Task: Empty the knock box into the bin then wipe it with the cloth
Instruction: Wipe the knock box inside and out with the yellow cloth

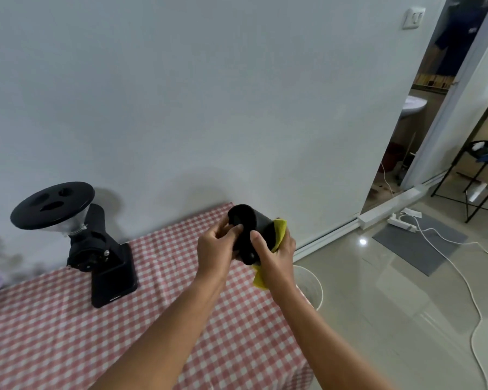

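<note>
Grip: both hands were closed on the knock box (251,235), which was held in the air over the far right corner of the table (68,333), tipped with its open mouth turned up and to the left.
Left hand (214,249): the rim was pinched, the fingertips hooked just inside the mouth and the thumb laid on the outer wall.
Right hand (276,257): the yellow cloth (279,229) was pressed against the box's outer wall, the thumb lying across the black side and the fingers wrapped behind, hidden by the cloth.
Step in hand: wiping was judged to be under way, on the outside of the box.
Doing it well: the box would best be steadied by the rim hand and turned against the cloth, so that the whole wall is covered; the inside was judged still to need a pass.
Contents: no grounds could be made out in the dark interior.
Bin: a white round rim (313,285) was seen on the floor just beside the table edge, below the hands; it was taken for the bin, though mostly hidden.
Nearby: a black grinder (96,249) stood on the checked tablecloth, well apart to the left.
</note>
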Tool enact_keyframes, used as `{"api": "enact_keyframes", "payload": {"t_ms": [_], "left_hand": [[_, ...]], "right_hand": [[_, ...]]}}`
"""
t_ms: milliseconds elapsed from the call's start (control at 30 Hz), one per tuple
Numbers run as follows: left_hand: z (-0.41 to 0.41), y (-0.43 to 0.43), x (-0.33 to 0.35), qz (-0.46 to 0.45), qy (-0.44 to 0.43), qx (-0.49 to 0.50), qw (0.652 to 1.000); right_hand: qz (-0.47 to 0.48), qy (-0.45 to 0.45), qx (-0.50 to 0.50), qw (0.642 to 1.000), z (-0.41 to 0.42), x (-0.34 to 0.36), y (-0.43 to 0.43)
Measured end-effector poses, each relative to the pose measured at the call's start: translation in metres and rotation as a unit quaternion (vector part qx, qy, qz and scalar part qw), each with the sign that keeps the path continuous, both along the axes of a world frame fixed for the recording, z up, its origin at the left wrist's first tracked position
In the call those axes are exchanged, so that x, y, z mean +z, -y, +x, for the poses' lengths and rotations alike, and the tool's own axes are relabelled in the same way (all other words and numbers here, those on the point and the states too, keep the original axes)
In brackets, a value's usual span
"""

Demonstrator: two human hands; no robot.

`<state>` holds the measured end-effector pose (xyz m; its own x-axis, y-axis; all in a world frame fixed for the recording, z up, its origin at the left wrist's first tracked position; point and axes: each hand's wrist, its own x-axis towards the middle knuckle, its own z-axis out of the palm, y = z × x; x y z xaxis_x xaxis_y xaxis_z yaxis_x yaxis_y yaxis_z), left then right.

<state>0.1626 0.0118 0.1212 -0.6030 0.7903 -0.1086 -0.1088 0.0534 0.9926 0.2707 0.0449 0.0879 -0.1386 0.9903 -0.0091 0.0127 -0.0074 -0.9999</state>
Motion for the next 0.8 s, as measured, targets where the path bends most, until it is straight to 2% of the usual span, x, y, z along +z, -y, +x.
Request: {"api": "enact_keyframes", "payload": {"t_ms": [100, 167, 300, 367, 467, 567, 667, 800], "left_hand": [[0.001, -0.002, 0.011, -0.011, 0.055, 0.002, 0.998], [0.002, -0.003, 0.013, -0.01, 0.049, 0.013, 0.999], [0.009, -0.004, 0.012, -0.005, 0.028, 0.031, 0.999], [0.011, -0.001, 0.009, 0.006, 0.023, 0.008, 1.0], [0.01, 0.005, 0.009, 0.023, 0.005, -0.036, 0.999], [0.006, 0.006, 0.013, 0.02, 0.022, -0.002, 1.0], [0.002, 0.007, 0.013, 0.008, 0.014, 0.0, 1.0], [0.005, 0.013, 0.016, 0.005, -0.019, -0.088, 0.996]], "right_hand": [[0.087, 0.072, 0.003, 0.994, -0.001, -0.007, 0.008], [0.135, 0.121, -0.026, 0.983, -0.002, -0.014, 0.012], [0.238, 0.134, -0.023, 0.962, -0.005, -0.012, 0.024], [0.289, 0.138, -0.005, 0.947, -0.003, -0.005, 0.02], [0.258, 0.112, 0.008, 0.96, 0.005, 0.009, -0.003], [0.207, 0.109, 0.009, 0.972, 0.011, 0.009, -0.004], [0.238, 0.142, 0.054, 0.959, 0.01, 0.007, 0.022], [0.279, 0.158, 0.059, 0.945, 0.01, 0.018, 0.009]]}}
